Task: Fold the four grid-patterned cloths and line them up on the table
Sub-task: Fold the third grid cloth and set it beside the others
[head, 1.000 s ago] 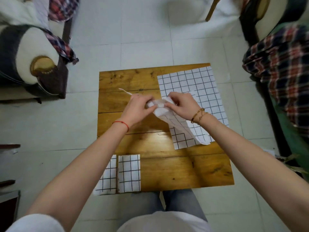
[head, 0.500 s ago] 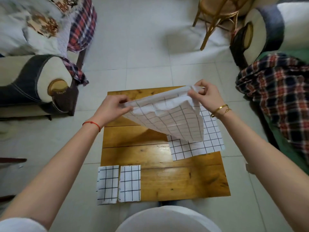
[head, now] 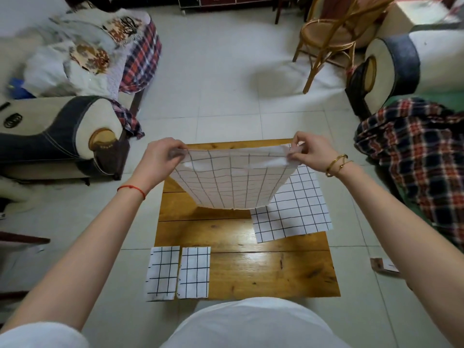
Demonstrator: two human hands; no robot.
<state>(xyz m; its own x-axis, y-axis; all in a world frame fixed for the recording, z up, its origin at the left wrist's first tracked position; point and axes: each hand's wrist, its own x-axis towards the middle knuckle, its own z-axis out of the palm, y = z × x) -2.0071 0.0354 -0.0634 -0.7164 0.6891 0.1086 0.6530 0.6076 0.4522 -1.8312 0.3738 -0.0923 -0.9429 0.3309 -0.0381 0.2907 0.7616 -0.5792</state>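
Above wooden table, hands pinch limp gridded cloth.

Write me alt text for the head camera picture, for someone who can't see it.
Seen from above, a person's left hand and right hand hold a grid-patterned cloth stretched by its top corners above a wooden table. Another unfolded cloth lies flat on the table's right side, and two folded cloths sit side by side at its near left corner.
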